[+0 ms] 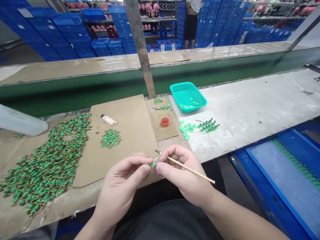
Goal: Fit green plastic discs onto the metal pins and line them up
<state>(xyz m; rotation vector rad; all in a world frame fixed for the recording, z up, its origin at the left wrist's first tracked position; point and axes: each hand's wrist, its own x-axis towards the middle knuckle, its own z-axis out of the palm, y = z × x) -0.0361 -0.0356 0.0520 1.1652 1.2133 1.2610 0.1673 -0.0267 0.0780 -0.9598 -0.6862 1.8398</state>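
Observation:
My left hand (125, 183) and my right hand (180, 170) meet over the near edge of the bench, pinching one small green part (153, 164) between their fingertips. A thin wooden stick (186, 166) also lies across my right hand, its dark tip pointing left and its long end sticking out to the right. A small heap of green parts (110, 138) lies on the brown cardboard sheet (130, 133) in front of my hands. Beyond, a small red cup (164, 121) stands on a coarse brown mat (166, 128).
A big spread of green parts (50, 160) covers the bench at left. A teal basket (188, 96) with green discs stands further back, loose green discs (187, 128) and clustered parts (208, 125) near it. A white tube (109, 120), a metal post (140, 46), a green conveyor, blue crates and a standing person (191, 20) are behind.

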